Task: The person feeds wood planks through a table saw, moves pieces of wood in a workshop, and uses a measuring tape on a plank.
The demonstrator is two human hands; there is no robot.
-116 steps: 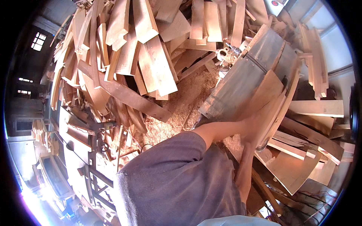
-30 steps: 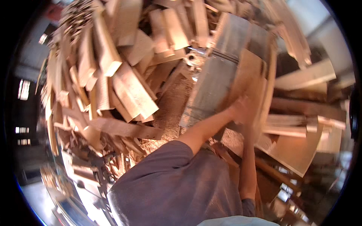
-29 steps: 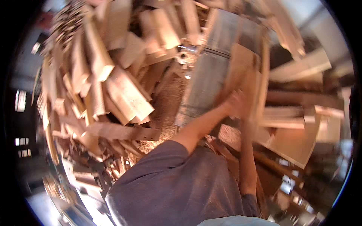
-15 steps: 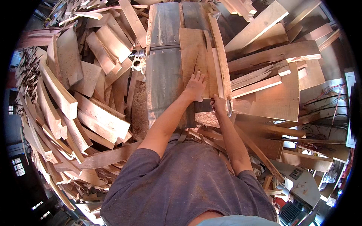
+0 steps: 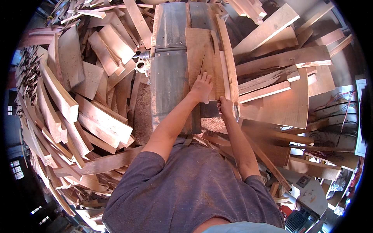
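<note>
A flat wooden board (image 5: 197, 50) with a dark crack down its middle lies on the dark metal machine table (image 5: 169, 85). My left hand (image 5: 202, 87) rests palm down on the near part of this board, its fingers stretched forward beside the crack's near end. At the board's near right corner, my right hand (image 5: 225, 106) is closed, fingers curled, with the thumb side against the edge. A long pale wooden strip (image 5: 227, 58) runs along the right side of the table, close to the board. The underside of the board is hidden.
Heaped boards and curved offcuts (image 5: 103, 122) crowd the left side. More planks (image 5: 283, 60) lean and lie on the right, near a wide thin panel (image 5: 285, 105). Sawdust (image 5: 213, 123) lies by the table's near end. A motor (image 5: 299, 220) stands at the lower right.
The board has slid very slightly away from me along the strip. Both hands have stayed on it in nearly the same pose, moving forward a little.
</note>
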